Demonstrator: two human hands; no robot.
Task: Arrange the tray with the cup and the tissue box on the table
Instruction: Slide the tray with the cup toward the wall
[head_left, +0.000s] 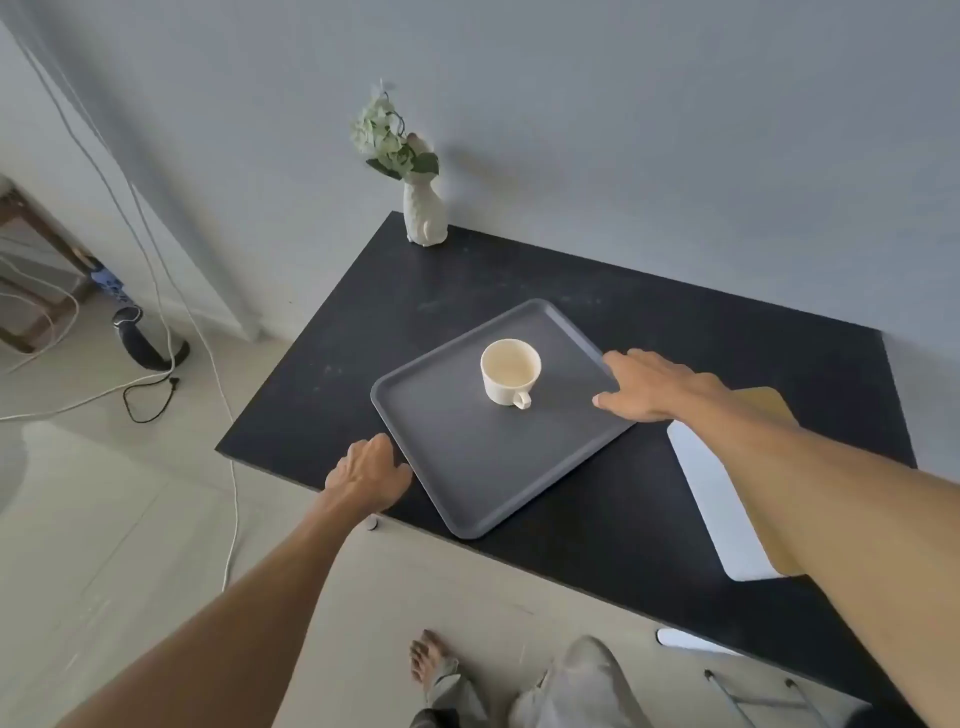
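A matte black rectangular table (675, 332) stands against a plain grey wall, with pale floor tiles and loose white cables (156, 291) to its left. On it lie one dark grey tray (467, 457) with rounded corners, set askew, one cream cup (510, 370) with a small handle standing on the tray's far half, one white vase (425, 215) of pale green flowers at the back edge, and one white and tan tissue box (717, 499) partly hidden under the right forearm. The left hand (366, 475) curls against the tray's near-left rim, and the right hand (649, 387) lies flat, fingers spread, over its right rim.
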